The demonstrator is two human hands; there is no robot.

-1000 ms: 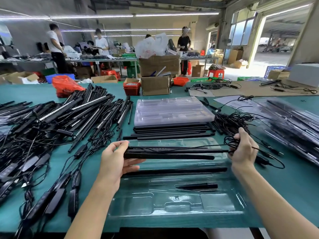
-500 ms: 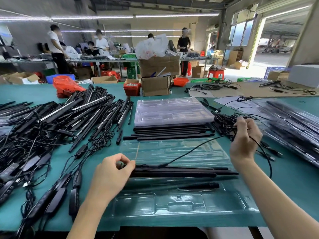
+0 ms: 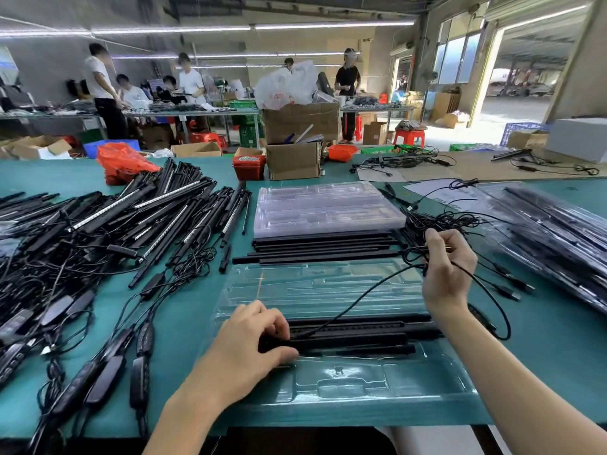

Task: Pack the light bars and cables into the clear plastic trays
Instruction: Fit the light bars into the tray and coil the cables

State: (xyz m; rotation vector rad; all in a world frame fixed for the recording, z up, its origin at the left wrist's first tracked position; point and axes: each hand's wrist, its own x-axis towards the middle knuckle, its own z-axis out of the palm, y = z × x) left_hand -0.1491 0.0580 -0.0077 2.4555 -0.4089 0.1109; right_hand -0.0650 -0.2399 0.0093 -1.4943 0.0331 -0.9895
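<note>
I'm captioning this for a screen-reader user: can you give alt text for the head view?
A person's left hand presses black light bars into a clear tray on a green table, while the right hand holds up a black cable. More bars and trays lie behind.

Black light bars [image 3: 354, 334] lie lengthwise in the clear tray [image 3: 377, 385], cable [image 3: 358, 298] trailing upward.
</note>
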